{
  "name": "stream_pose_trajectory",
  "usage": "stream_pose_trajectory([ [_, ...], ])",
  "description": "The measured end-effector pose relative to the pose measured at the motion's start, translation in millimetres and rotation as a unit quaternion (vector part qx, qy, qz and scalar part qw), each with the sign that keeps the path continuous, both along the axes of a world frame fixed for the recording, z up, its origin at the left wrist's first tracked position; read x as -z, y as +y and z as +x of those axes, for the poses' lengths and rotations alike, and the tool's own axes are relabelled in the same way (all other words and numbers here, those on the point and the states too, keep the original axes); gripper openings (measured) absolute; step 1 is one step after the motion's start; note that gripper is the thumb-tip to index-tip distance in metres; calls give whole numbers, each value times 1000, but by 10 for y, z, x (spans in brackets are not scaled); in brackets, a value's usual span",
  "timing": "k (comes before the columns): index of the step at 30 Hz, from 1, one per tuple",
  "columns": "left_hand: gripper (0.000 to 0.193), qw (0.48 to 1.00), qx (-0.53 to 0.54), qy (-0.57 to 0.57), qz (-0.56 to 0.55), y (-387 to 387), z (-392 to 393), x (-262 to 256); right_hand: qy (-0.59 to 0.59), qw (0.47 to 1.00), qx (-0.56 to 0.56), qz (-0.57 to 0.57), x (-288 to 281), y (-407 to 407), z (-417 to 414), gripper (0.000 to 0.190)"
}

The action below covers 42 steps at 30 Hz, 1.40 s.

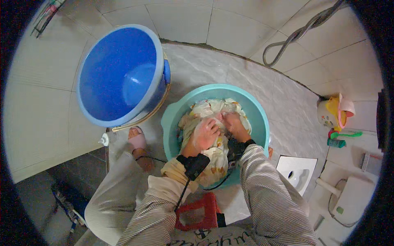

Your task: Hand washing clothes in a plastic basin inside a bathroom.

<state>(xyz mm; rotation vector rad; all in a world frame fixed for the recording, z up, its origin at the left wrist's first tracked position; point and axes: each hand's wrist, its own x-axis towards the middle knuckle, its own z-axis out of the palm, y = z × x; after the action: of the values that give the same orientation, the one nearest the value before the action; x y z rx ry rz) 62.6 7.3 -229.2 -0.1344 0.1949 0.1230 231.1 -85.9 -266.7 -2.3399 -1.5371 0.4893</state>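
A teal plastic basin (pixel 260 112) stands on the floor before me, holding a heap of wet, patterned white cloth (pixel 217 156) along with darker cloth. Against the middle of the heap rests my left hand (pixel 205 134), its fingers bent and suds on its back. My right hand (pixel 232 122) is just right of it, fingers bent down at the white cloth; its fingertips are partly hidden. Whether either hand grips the cloth is not plain. Each wrist wears a black band, and a dark box is on the left one.
A large blue tub (pixel 120 73) stands at the upper left, near a white bottle (pixel 105 140). A red plastic stool (pixel 197 213) is under me. A squat toilet (pixel 296 172), a small bucket (pixel 327 112) and a green brush (pixel 349 134) lie to the right. A grey hose (pixel 287 41) hangs on the wall.
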Motion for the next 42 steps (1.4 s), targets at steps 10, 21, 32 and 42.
stream_pose_trajectory([
  [10, 15, 998, -11, 65, -8, -21, 74, 187, 70, 992, 15, 106, 12, -176, 78, 20],
  [21, 27, 984, 34, 171, 47, 94, 460, -906, 436, 855, 143, 241, -1277, 371, -702, 24],
  [32, 49, 255, 82, 294, 918, 332, 429, -670, -89, 995, -35, 12, -1082, 197, -122, 58],
  [42, 54, 170, 271, 224, 920, 318, 215, -318, 33, 980, -17, -195, -340, -114, -106, 49],
])
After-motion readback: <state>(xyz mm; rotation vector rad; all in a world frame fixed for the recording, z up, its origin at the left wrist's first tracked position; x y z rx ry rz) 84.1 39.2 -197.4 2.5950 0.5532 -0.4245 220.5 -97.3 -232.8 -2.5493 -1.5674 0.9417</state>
